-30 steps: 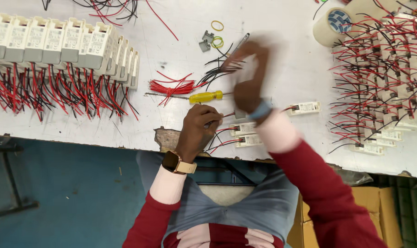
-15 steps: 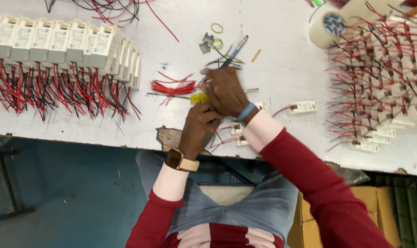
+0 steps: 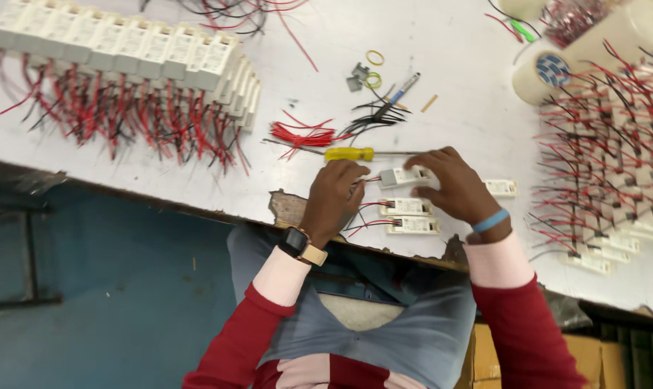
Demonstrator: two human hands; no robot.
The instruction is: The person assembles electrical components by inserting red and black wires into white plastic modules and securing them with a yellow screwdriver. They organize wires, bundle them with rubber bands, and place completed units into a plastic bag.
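White little box (image 3: 402, 176) with wires sits on the table edge, pinched by the right hand (image 3: 452, 189). Left hand (image 3: 334, 202) pinches its red wires. 2 more boxes (image 3: 409, 216) lie just below, yellow screwdriver (image 3: 349, 153) above.

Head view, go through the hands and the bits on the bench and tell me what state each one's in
Left hand: pinching the wires of the white module.
Right hand: gripping the white module.
Yellow screwdriver: lying flat, untouched.
Two wired modules: flat near the bench edge.
Tape roll: on its side.
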